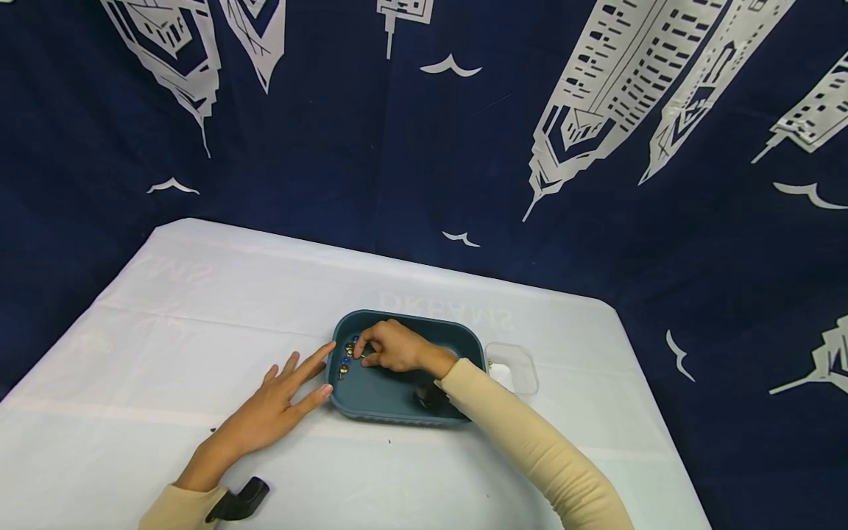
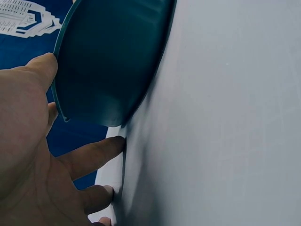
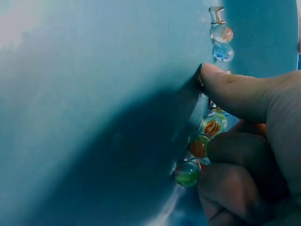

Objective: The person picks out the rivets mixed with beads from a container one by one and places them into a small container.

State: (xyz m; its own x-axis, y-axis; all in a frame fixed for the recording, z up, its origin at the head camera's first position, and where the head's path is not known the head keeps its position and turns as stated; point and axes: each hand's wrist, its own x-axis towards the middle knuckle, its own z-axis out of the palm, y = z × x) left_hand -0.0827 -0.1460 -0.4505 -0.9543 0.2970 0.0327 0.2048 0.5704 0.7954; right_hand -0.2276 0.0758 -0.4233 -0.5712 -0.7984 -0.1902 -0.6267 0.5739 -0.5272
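A dark teal tray (image 1: 391, 397) stands on the white table. My left hand (image 1: 268, 412) is spread at its left side, thumb and a finger touching the rim; in the left wrist view, the thumb of this hand (image 2: 28, 141) rests against the tray wall (image 2: 113, 61). Inside the tray, my right hand (image 1: 397, 347) pinches a small, mostly hidden item beside a row of glass marbles (image 1: 346, 361) and small metal pieces. In the right wrist view, the thumb of the right hand (image 3: 244, 94) covers mid-row; a blue marble (image 3: 223, 52) and a green one (image 3: 187, 174) lie either side.
Just right of the tray is a clear plastic box (image 1: 523, 368) with something white in it. Small dark specks lie on the white tablecloth (image 1: 371, 486). A navy cloth (image 1: 318, 162) with white building prints hangs behind. Black devices are strapped at both wrists.
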